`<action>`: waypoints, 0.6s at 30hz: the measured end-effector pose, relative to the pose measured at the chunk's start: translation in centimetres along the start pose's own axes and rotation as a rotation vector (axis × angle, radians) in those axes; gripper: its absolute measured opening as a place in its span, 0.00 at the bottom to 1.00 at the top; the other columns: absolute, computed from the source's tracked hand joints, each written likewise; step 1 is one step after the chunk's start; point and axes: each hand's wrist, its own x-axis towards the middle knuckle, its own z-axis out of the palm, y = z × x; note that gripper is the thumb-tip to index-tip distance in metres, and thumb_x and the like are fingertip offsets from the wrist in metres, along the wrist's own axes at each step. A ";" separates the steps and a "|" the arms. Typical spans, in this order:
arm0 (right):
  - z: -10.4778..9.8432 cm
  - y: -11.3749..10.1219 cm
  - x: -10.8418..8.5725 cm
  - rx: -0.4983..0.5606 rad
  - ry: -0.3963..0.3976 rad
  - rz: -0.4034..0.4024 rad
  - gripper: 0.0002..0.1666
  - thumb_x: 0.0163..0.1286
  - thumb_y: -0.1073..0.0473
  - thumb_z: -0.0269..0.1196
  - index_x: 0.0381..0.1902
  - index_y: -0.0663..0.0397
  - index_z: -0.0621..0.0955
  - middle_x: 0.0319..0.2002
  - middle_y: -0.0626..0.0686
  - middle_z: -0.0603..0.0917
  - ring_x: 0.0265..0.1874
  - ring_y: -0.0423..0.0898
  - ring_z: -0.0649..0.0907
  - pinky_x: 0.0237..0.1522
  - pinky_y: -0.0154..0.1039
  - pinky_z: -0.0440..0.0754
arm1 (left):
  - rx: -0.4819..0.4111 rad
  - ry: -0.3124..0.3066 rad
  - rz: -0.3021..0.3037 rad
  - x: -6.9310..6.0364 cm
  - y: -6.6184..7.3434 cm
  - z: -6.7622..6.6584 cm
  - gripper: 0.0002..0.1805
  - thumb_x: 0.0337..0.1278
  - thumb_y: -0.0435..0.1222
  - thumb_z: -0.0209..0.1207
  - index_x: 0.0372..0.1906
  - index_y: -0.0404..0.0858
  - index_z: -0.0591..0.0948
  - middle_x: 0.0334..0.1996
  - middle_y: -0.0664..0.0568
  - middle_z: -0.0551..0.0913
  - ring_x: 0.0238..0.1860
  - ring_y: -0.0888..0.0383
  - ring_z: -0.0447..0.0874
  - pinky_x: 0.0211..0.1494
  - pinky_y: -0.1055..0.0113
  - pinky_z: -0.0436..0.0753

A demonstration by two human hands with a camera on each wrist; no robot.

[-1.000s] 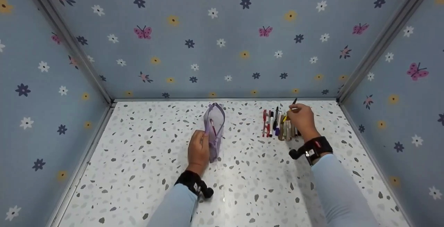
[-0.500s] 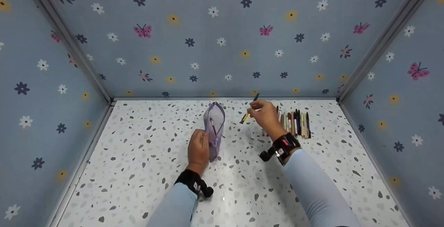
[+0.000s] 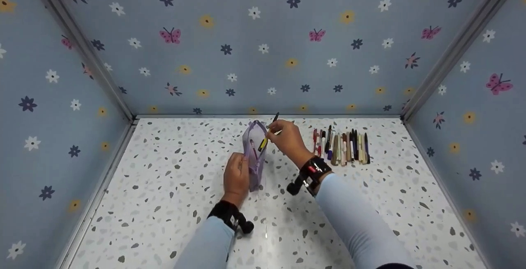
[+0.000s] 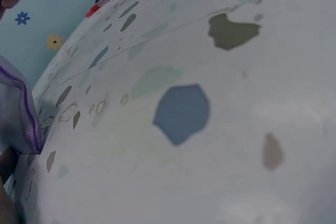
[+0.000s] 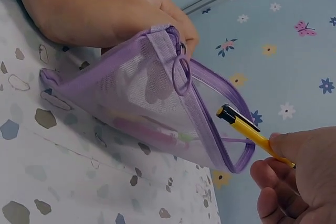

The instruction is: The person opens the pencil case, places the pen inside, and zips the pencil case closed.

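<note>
A purple mesh pouch [image 3: 256,170] stands unzipped on the speckled table, its mouth gaping. My left hand [image 3: 236,178] grips its left side; in the right wrist view the left hand [image 5: 121,17] is behind the mesh. My right hand [image 3: 288,139] pinches a yellow pen with black ends [image 3: 263,143] at the pouch's mouth. The right wrist view shows the pen's black end [image 5: 228,114] at the opening, the fingers of my right hand [image 5: 299,177] outside it. A pink-red pen [image 3: 253,147] lies inside the pouch, seen blurred through the mesh.
Several pens and markers [image 3: 344,147] lie side by side in a row on the table [image 3: 164,219], right of the pouch. Blue flowered panels [image 3: 263,55] rise at the back and both sides.
My right hand has carried the yellow pen leftward from the row of pens to the pouch's mouth. My left hand and the pouch have stayed nearly still.
</note>
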 end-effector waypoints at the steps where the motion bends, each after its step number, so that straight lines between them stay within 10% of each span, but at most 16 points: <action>1: 0.2 -0.1 0.0 -0.002 -0.009 -0.003 0.14 0.78 0.59 0.76 0.56 0.58 0.90 0.47 0.57 0.93 0.43 0.52 0.93 0.41 0.44 0.90 | -0.001 0.002 0.004 0.0 0.0 0.0 0.13 0.86 0.37 0.55 0.37 0.38 0.79 0.40 0.46 0.82 0.43 0.48 0.81 0.50 0.51 0.82; 18: 1.5 -0.3 -1.2 -0.112 -0.264 -0.081 0.15 0.82 0.62 0.71 0.61 0.60 0.91 0.56 0.60 0.94 0.55 0.56 0.93 0.53 0.49 0.93 | 0.004 -0.008 0.017 0.1 -0.1 -0.1 0.12 0.86 0.36 0.54 0.37 0.39 0.78 0.39 0.47 0.79 0.40 0.51 0.77 0.47 0.54 0.80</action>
